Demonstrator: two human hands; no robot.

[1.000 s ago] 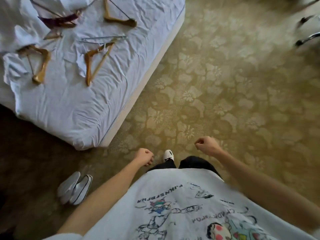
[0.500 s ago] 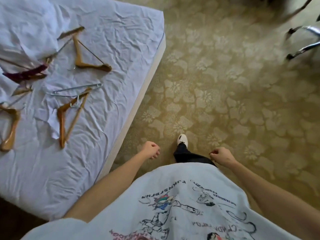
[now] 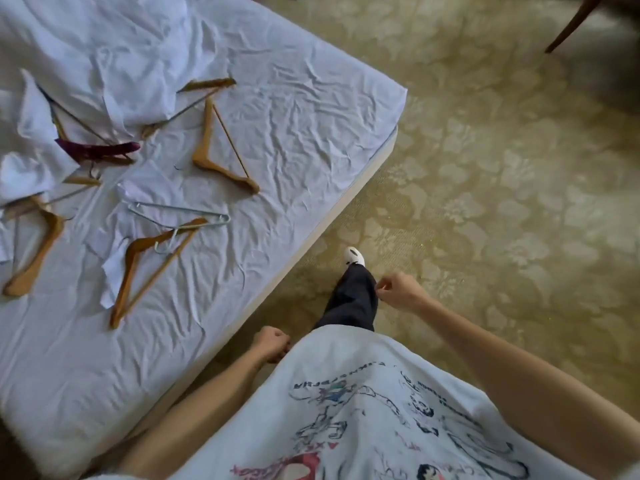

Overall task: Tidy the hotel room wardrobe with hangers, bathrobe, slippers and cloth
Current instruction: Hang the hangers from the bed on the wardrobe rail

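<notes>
Several hangers lie scattered on the white bed to my left: a wooden hanger in the middle, another wooden hanger nearer me under a thin metal hanger, a third wooden one at the left edge, and a dark red padded hanger. Crumpled white cloth covers part of them at the back left. My left hand hangs loosely curled beside the bed's edge, holding nothing. My right hand is loosely curled over the carpet, holding nothing.
Patterned beige carpet spreads to the right of the bed. A dark wooden furniture leg slants in at the top right. My leg and white shoe step forward along the bed's edge.
I have walked forward along the bed; the hangers now lie closer and further right in view. The slippers on the floor have left the view. Both hands stay loosely curled.
</notes>
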